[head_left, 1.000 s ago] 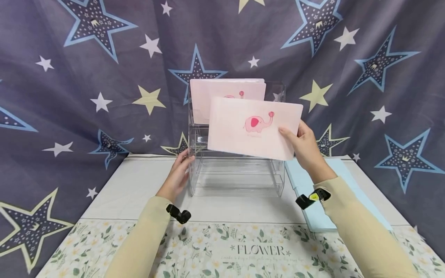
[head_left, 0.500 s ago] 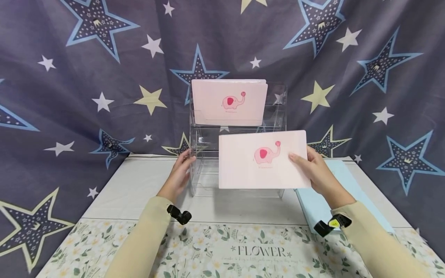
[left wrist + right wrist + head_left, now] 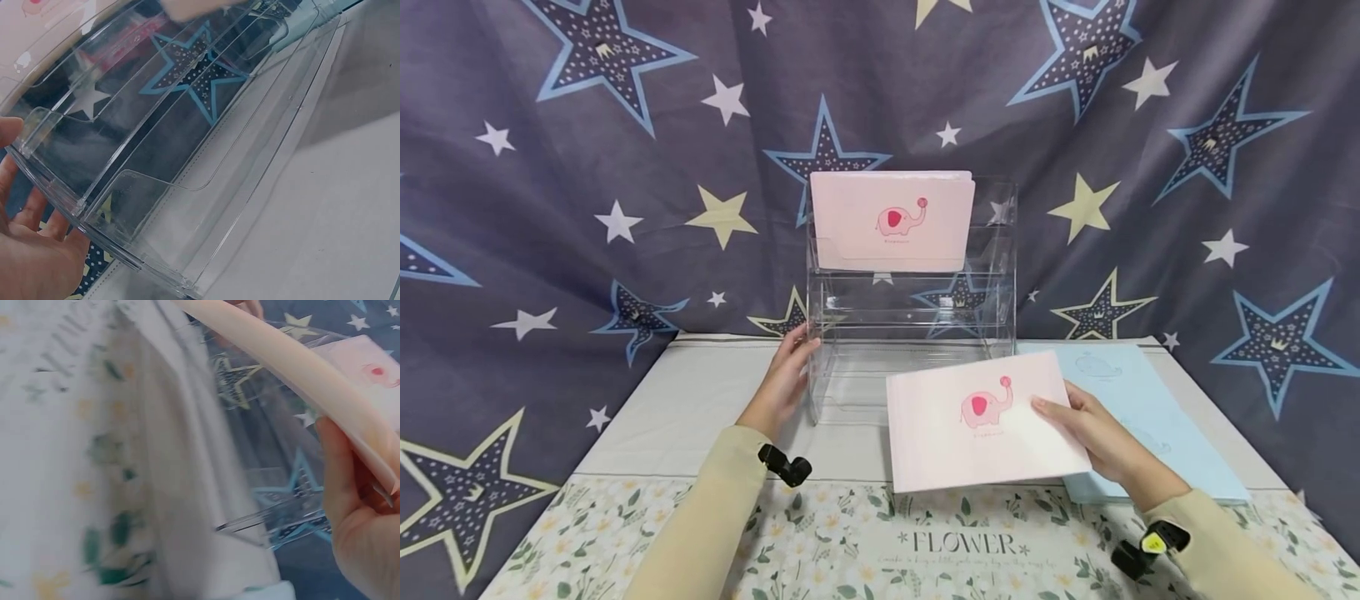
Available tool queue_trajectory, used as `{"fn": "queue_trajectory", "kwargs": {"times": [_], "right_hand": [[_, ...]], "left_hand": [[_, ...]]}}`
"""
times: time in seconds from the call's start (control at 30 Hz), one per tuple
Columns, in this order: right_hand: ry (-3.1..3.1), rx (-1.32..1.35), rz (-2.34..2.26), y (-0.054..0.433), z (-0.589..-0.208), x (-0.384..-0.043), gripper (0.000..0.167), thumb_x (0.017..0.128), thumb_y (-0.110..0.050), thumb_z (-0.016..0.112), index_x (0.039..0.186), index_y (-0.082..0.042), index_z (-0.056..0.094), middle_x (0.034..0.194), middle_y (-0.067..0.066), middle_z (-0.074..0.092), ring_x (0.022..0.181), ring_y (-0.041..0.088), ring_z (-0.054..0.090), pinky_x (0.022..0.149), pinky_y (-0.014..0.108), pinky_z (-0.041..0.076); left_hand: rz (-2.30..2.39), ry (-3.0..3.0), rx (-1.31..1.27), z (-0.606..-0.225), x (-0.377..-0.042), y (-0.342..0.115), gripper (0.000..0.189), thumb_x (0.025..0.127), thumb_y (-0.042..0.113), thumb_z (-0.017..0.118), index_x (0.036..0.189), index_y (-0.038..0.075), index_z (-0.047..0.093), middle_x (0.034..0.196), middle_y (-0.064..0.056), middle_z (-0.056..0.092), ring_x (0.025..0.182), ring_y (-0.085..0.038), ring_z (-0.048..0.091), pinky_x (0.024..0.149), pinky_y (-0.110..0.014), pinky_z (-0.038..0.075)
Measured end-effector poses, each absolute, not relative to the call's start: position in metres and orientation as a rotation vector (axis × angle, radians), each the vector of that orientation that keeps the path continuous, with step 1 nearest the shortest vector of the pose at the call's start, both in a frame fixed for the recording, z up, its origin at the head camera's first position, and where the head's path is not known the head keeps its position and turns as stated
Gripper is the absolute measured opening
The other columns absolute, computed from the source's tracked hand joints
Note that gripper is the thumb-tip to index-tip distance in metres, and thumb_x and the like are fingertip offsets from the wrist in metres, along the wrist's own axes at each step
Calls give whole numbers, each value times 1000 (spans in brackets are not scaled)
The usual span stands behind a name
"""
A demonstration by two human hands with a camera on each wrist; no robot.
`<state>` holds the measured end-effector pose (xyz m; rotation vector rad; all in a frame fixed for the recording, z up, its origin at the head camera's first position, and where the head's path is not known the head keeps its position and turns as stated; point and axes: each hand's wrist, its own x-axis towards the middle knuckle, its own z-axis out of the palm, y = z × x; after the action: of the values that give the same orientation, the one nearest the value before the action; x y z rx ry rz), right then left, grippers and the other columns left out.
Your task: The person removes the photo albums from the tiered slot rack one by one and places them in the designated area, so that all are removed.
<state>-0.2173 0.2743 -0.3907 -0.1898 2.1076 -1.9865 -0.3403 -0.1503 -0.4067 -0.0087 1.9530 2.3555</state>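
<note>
A clear acrylic display rack (image 3: 815, 383) with stepped tiers stands at the middle of the table. My left hand (image 3: 781, 379) holds its left side panel; in the left wrist view the thumb is on the near side and the fingers (image 3: 31, 215) lie behind the panel. My right hand (image 3: 1097, 437) pinches the right end of a pink notebook (image 3: 936, 442) with an elephant on its cover, thumb in front and the other fingers behind. It is held in front of the rack, slightly tilted. In the right wrist view the notebook (image 3: 294, 375) appears edge-on, bowed.
Pink elephant notebooks (image 3: 842, 208) stand in the rack's top tier, toward its left. Light blue notebooks (image 3: 1187, 454) with whale drawings lie at the table's right, partly behind my right hand. A flower-printed cloth (image 3: 820, 550) covers the table front; a star-patterned curtain (image 3: 647, 183) hangs behind.
My right hand has brought the pink notebook down and toward me, from in front of the upper tiers to low before the rack. The left hand has stayed at the rack's side.
</note>
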Motion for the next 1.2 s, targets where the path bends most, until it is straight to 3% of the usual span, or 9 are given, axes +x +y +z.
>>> {"fn": "queue_trajectory", "kwargs": {"times": [0.2, 0.53, 1.03, 1.2], "right_hand": [[1985, -174, -1949, 281, -415, -207, 65, 106, -26, 52, 154, 3, 18, 102, 12, 68, 81, 25, 72, 71, 49, 60], [1840, -32, -1929, 281, -440, -198, 75, 106, -30, 51, 155, 7, 7, 107, 11, 69, 89, 25, 72, 79, 44, 59], [1986, 151, -1858, 265, -444, -194, 71, 105, -32, 47, 153, 8, 14, 108, 12, 65, 91, 22, 67, 79, 37, 58], [2051, 195, -1819, 264, -444, -195, 68, 102, -22, 45, 154, 9, 14, 123, 21, 58, 101, 27, 63, 85, 42, 56]], "left_hand": [[2343, 1966, -1, -405, -340, -150, 60, 103, 24, 56, 157, 23, 31, 159, -6, 28, 147, -25, 22, 120, -49, 14], [2351, 1954, -25, -407, -339, -148, 59, 103, 23, 57, 156, 23, 32, 158, -5, 30, 147, -24, 23, 120, -49, 14], [2363, 1949, -15, -407, -340, -150, 61, 103, 21, 55, 158, 21, 29, 159, -8, 28, 147, -26, 22, 120, -48, 15], [2359, 1950, -1, -408, -340, -151, 62, 103, 23, 55, 158, 20, 28, 160, -9, 27, 148, -26, 20, 120, -49, 14]]}}
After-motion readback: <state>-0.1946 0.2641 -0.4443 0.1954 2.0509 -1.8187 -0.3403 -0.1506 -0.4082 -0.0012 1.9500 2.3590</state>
